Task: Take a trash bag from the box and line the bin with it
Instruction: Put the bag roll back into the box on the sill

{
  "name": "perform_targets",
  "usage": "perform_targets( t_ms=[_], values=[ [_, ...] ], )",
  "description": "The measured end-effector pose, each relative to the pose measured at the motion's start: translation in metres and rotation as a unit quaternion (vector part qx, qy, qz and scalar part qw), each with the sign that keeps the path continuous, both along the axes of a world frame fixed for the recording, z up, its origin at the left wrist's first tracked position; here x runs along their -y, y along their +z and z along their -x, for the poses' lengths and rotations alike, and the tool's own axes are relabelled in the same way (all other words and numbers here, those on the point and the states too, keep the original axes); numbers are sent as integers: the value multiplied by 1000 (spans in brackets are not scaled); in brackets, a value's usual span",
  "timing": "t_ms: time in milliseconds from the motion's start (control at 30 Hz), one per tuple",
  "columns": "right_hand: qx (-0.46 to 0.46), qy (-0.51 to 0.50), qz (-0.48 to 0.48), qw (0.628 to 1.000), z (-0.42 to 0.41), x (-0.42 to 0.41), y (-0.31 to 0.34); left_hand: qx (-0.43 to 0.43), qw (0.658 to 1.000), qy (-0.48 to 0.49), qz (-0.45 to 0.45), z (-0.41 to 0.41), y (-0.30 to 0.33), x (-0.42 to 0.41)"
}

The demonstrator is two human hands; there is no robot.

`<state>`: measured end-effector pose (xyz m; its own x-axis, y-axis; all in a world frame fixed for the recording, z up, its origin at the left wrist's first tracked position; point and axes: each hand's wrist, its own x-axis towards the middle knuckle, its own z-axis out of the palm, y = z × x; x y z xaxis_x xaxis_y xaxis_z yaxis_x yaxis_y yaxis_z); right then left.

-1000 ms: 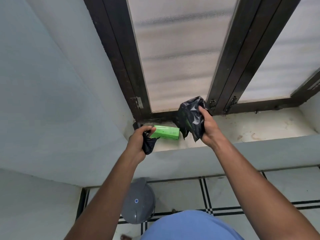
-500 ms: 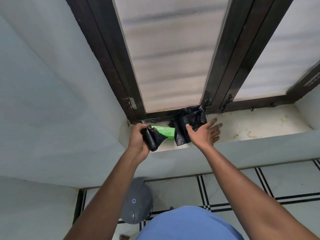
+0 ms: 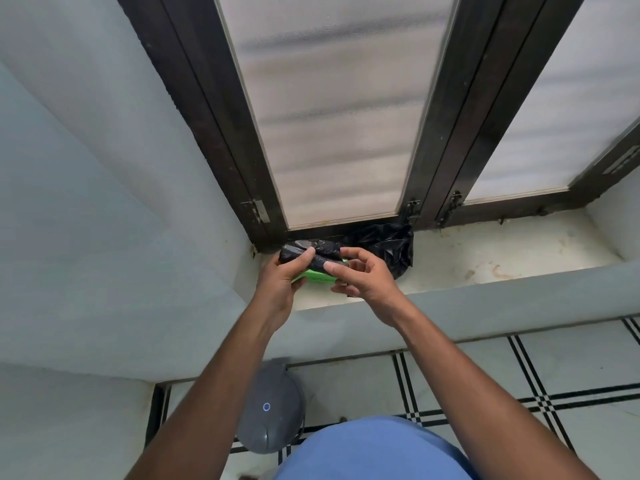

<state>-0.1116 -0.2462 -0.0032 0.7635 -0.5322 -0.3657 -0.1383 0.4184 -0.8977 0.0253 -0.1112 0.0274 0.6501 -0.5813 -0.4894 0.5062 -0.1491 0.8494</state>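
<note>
Single head view, looks forward-down over both forearms at window sill (image 3: 485, 268) close ahead; floor and grey bin (image 3: 268, 410) below, wide-angle

A dark-framed window (image 3: 433, 140) with frosted panes fills the upper centre and upper right of the frame, above a stained pale sill (image 3: 502, 261) running across the right middle. Pale walls (image 3: 86, 202) take the left side, and a light tiled floor (image 3: 519, 382) with black line borders lies lower right.
</note>
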Motion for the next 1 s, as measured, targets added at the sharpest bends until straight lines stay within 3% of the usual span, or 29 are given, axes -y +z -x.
perform_targets(
  t_ms=[167,367,567,733,800,867,900,933,1000],
  values=[
    [1,60,-29,998,-3,11,8,74,997,23,-29,-11,-3,-18],
    [2,161,-78,984,-13,11,15,82,996,-12,33,-17,-3,-42],
    [5,128,-110,986,-22,-1,24,119,993,19,-9,-16,-3,-55],
    [-25,103,-107,989,-26,-8,25,51,997,37,36,-14,4,-65],
    [-29,114,-101,988,-24,-7,23,44,997,60,12,-11,9,-64],
    [-37,127,-89,987,-22,-5,20,166,979,46,-112,-7,11,-60],
    [-41,137,-78,987,-20,-4,21,262,950,25,-171,-6,11,-58],
    [-45,148,-68,986,-18,-5,24,351,915,4,-199,-5,9,-57],
    [-49,179,-57,981,-15,-5,29,450,874,-42,-177,-5,7,-55]
  ],
)
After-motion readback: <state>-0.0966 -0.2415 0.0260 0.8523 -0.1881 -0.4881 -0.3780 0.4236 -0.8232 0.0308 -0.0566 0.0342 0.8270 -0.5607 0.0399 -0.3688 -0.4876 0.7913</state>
